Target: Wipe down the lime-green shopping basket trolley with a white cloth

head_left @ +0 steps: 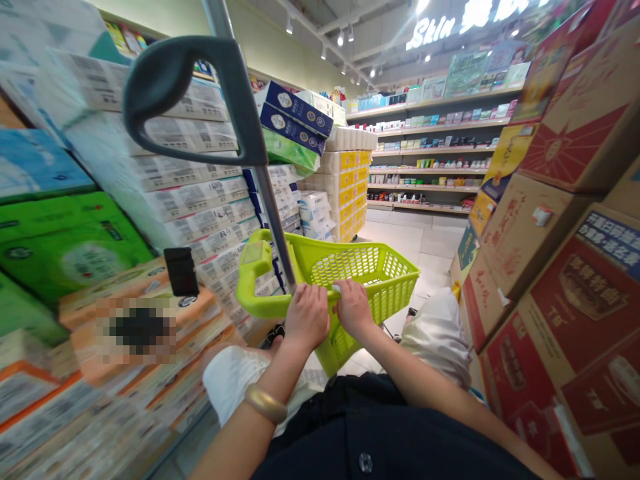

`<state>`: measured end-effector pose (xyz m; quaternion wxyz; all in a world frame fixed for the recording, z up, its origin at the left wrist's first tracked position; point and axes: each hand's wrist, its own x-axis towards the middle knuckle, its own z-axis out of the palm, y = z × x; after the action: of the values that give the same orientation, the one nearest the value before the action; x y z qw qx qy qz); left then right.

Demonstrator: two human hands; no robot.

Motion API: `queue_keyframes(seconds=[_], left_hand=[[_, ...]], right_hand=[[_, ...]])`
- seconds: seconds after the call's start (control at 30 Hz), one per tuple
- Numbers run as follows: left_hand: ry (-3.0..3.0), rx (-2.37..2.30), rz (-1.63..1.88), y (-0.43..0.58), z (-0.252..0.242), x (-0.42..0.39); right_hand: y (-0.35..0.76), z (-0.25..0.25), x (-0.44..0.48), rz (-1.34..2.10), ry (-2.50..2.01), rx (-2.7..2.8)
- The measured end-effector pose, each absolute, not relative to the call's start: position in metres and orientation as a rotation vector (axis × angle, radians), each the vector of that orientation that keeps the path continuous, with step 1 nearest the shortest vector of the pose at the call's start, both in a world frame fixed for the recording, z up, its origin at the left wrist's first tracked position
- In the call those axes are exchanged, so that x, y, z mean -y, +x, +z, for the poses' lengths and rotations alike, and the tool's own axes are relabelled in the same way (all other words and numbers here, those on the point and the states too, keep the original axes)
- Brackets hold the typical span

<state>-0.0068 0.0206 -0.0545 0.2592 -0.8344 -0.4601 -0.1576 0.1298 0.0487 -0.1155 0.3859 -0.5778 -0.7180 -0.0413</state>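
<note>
A lime-green plastic shopping basket with perforated sides stands in front of me, tilted in the view. My left hand is closed over its near rim, beside the foot of a grey metal pole. The pole rises from the basket to a dark grey loop handle that neither hand touches. My right hand is closed on the same rim, a little to the right, with its thumb toward the left hand. No goods show in the visible part of the basket.
Stacked tissue packs rise on the left; a black phone-like object stands on orange packs below. Red and brown cartons line the right side. Shelves of small products stand at the back, beyond a white tiled floor.
</note>
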Motion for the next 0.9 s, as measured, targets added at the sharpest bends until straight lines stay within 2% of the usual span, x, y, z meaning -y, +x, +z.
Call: queue_keyframes(seconds=[0.23, 0.47, 0.7, 0.9], left_hand=[[-2.249, 1.239, -0.422, -0.005, -0.054, -0.019], [-2.260, 1.218, -0.455, -0.005, -0.058, -0.020], [-2.244, 1.239, -0.430, -0.003, -0.055, -0.018], [-2.245, 1.228, -0.443, -0.003, -0.056, -0.018]], right_hand=[[0.144, -0.121, -0.053, -0.121, -1.578, 1.716], [0.119, -0.116, -0.046, -0.168, -1.317, 1.791], [0.143, -0.126, -0.054, -0.185, -1.519, 1.712], [0.122, -0.118, -0.047, -0.208, -1.344, 1.774]])
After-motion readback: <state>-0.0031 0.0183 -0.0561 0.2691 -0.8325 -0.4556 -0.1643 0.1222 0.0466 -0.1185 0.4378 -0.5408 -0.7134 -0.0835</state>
